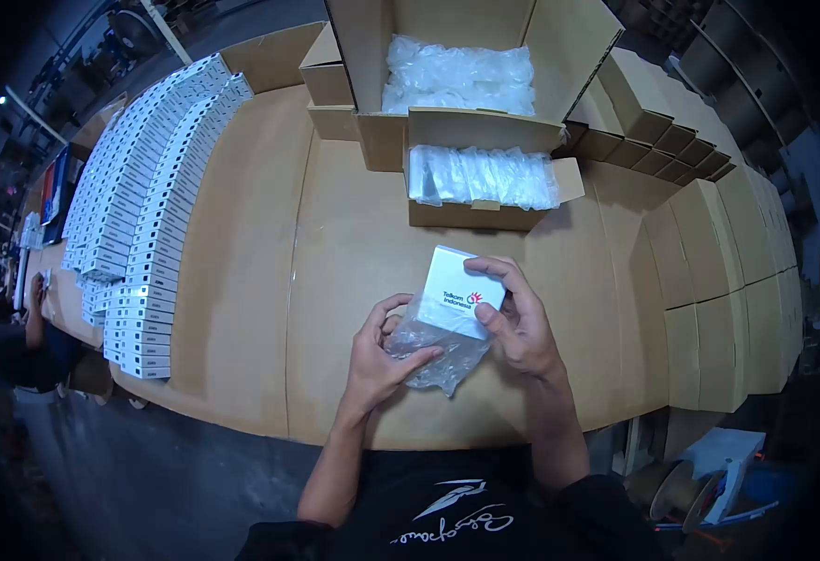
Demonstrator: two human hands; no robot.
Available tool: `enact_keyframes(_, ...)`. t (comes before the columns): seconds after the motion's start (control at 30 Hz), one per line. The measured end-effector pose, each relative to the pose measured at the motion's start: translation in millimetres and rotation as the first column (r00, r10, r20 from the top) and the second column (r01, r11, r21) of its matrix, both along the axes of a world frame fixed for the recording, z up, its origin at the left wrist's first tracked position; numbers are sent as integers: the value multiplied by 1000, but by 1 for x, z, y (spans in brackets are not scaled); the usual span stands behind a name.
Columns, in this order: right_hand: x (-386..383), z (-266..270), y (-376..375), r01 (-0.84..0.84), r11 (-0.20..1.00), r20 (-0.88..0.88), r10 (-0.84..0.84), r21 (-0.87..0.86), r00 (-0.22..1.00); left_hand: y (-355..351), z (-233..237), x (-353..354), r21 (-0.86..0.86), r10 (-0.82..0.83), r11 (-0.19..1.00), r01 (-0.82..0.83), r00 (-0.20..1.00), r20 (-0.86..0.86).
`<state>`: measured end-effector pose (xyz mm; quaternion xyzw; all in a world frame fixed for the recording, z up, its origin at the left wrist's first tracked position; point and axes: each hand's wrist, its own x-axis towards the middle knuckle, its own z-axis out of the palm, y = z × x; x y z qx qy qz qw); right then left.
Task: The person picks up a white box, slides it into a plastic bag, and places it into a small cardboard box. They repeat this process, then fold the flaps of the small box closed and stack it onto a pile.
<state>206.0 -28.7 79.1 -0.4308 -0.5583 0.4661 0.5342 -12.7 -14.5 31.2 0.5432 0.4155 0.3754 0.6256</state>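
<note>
Over the front middle of the cardboard-covered table, a white box (449,280) with "Telkom Indonesia" printed on it sits tilted, its lower end inside a clear plastic bag (442,357). My right hand (520,323) grips the box along its right side, thumb on the printed face and fingers over the upper edge. On the other side, my left hand (382,351) pinches the bag around its mouth, thumb across the front. The bag's lower part hangs crumpled below the box. Some of my left fingers are hidden behind the plastic.
Stacked white boxes (153,252) line the table's left side. An open carton (522,217) of bagged packs stands ahead, before a larger carton (372,140) holding clear bags (461,77). Brown cartons (709,280) border the right. Another person (31,327) is at far left.
</note>
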Motion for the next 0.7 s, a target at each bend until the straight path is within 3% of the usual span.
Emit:
enact_keyframes(0.07,-1,1,1,-11,1000,9,11,8,1000,1,-8,1,59,1,998,0,1000,-8)
enact_keyframes(0.13,-2,2,1,-27,1000,43,26,13,999,0,-4,5,40,33,999,-37,995,97)
enact_keyframes(0.17,-3,-3,-1,-71,995,-42,68,-73,997,0,-2,6,29,48,998,-52,988,150)
enact_keyframes(0.27,3,-6,2,-101,982,23,106,-158,994,1,-8,2,-3,36,999,-36,994,102)
enact_keyframes(0.3,3,-1,3,-95,981,117,116,-171,986,0,-4,4,-71,48,997,-36,984,171)
enact_keyframes(0.4,-1,-8,0,-105,974,-54,96,-200,994,-3,-9,4,-126,56,991,-33,983,178)
enact_keyframes(0.5,4,-11,-3,-26,993,-276,-7,-115,961,-4,-19,3,-279,152,959,-57,930,334)
enact_keyframes(0.6,8,-30,-17,-128,951,-228,63,-280,972,-3,-15,6,-266,218,957,-114,890,401)
enact_keyframes(0.63,0,-34,-21,-114,951,-332,13,-287,943,-2,-15,7,-272,220,956,-111,884,412)
enact_keyframes(0.7,-5,-42,-25,-74,945,-347,-43,-318,937,-1,-12,7,-196,179,975,-107,900,398)
